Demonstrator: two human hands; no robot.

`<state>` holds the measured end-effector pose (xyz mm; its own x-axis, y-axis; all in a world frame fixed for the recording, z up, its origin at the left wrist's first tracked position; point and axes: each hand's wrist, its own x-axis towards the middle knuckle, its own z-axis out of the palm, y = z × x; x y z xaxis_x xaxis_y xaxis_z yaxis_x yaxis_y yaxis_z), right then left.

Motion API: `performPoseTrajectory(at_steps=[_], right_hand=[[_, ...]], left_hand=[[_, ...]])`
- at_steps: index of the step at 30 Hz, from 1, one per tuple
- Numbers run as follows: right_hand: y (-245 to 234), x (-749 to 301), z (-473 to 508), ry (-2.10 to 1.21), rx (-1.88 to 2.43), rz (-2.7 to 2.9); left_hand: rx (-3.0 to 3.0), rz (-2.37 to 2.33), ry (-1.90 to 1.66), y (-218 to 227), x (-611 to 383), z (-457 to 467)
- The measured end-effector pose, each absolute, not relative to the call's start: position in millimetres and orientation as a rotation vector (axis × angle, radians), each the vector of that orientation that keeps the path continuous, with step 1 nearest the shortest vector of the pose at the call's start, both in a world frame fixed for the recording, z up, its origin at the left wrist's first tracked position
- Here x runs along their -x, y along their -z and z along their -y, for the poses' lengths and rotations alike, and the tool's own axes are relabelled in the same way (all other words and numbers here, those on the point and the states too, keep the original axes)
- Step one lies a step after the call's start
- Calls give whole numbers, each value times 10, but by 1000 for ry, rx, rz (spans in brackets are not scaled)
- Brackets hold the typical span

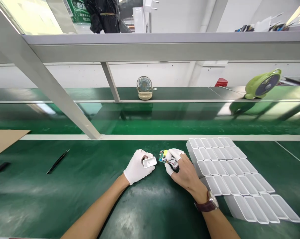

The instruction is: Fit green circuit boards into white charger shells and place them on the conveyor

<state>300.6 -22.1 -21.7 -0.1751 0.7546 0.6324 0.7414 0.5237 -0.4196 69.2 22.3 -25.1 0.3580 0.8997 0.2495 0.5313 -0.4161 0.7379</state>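
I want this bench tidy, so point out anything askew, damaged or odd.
The front row of white cases juts right, out of line with the rows behind. Also, the left hand wears a white glove, but the right hand has just finger covers, a mismatch. I see no obvious spill or damage.

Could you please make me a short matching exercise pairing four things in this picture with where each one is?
Things
1. White plastic housing with a dark slot
2. Small green circuit board
3. Slim black pen
4. Lime-green plastic fan

Places
A. In the fingers of the right hand
B. Beyond the dark green table, toward the picture's right edge
C. In the white-gloved left hand
D. On the table, left of both hands

Pairs: 1-C, 2-A, 3-D, 4-B
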Motion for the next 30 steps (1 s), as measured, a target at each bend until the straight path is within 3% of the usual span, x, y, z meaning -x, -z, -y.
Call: performPoseTrajectory(at_steps=[6, 16, 30], right_hand=[[159, -2901, 291, -144, 1012, 1850], [190, -2750, 413, -256, 884, 1867], [260, -2721, 440, -229, 910, 1936]], left_hand=[[-1824, -1136, -1077, 391, -647, -170], [-2398, -1108, -1126, 409, -606, -179], [-2551, -1107, -928, 355, -638, -154]])
